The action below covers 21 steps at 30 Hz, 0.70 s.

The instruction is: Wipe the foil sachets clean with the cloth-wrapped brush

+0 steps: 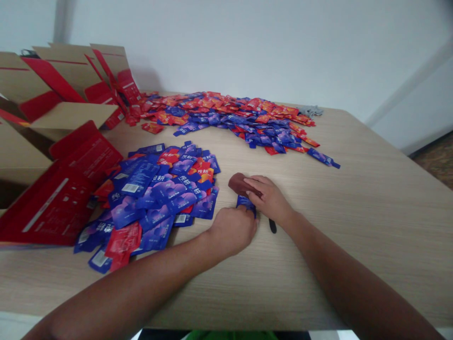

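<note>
A small blue packet (246,203) is on the table in front of me, partly hidden by both hands. My left hand (234,230) is closed, its fingers curled around the packet's near end. In my right hand (269,196) is a folded brown cloth (238,183), gripped just above the packet's far end. Beneath my right wrist a dark, narrow object (272,225) shows in part; I cannot make out what it is. To the left of my hands spreads a heap of blue and red-orange packets (170,189), several with white barcode labels.
A longer pile of red-orange and blue packets (226,113) runs along the table's back, with a grey crumpled item (311,111) at its right end. Open red and tan cardboard boxes (60,198) crowd the left side. The wooden table (354,203) meets a white wall behind.
</note>
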Each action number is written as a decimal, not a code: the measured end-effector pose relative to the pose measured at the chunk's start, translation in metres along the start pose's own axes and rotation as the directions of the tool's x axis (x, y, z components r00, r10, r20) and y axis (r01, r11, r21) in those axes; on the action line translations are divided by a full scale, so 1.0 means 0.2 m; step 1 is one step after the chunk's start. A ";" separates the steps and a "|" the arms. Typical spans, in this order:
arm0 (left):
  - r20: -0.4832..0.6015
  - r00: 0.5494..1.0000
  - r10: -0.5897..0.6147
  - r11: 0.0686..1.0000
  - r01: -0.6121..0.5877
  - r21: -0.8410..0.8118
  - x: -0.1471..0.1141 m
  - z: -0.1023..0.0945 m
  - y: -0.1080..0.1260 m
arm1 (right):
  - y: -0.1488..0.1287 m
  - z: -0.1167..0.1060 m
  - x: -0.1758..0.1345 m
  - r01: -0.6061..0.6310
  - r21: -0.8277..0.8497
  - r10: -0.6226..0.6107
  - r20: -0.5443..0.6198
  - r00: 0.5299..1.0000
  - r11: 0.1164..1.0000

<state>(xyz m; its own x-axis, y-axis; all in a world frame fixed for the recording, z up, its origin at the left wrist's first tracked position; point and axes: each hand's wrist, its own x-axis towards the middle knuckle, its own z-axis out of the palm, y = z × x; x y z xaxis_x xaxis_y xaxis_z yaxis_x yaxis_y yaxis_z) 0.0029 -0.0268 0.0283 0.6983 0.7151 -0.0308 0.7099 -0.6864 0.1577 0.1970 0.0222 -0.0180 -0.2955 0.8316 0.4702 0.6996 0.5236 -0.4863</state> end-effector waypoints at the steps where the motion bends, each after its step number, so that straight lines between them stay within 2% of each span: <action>1: 0.004 1.000 0.003 1.000 -0.003 0.000 0.00 0.00 0.00 | 0.01 0.00 0.00 -0.021 -0.019 0.021 -0.009 1.000 1.000; 6: 0.024 1.000 -0.005 1.000 0.005 -0.003 0.00 -0.01 0.00 | 0.04 0.00 0.00 -0.124 -0.101 0.120 -0.048 0.992 0.987; 9: 0.035 0.999 0.000 1.000 0.000 0.001 0.00 -0.02 0.01 | 0.02 0.00 0.00 -0.147 -0.092 0.136 -0.117 0.984 0.985; 12: 0.020 1.000 0.015 1.000 -0.015 0.006 0.00 -0.02 0.01 | -0.02 -0.02 0.00 -0.098 -0.019 0.091 -0.227 0.970 0.995; 14: -0.005 1.000 0.021 1.000 -0.021 0.008 0.00 -0.01 0.00 | -0.06 -0.03 -0.01 -0.029 0.043 0.039 -0.253 0.967 0.999; 16: -0.025 0.999 0.033 0.999 -0.033 0.024 0.00 0.01 0.00 | -0.09 -0.04 -0.01 0.069 0.098 -0.048 -0.199 0.979 0.993; 18: -0.029 0.997 0.067 0.996 -0.065 0.056 0.00 0.02 -0.01 | -0.11 -0.03 -0.02 0.157 0.140 -0.145 -0.089 0.985 0.978; 21: -0.030 0.995 0.091 0.993 -0.088 0.077 0.01 0.03 -0.01 | -0.10 -0.01 -0.02 0.183 0.142 -0.186 0.014 0.982 0.973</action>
<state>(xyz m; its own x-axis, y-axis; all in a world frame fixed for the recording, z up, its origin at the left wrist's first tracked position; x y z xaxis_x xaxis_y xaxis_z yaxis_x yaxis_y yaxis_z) 0.0027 -0.0250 0.0220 0.7569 0.6534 0.0129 0.6503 -0.7550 0.0836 0.1865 0.0078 -0.0093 -0.4296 0.7218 0.5426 0.5344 0.6876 -0.4916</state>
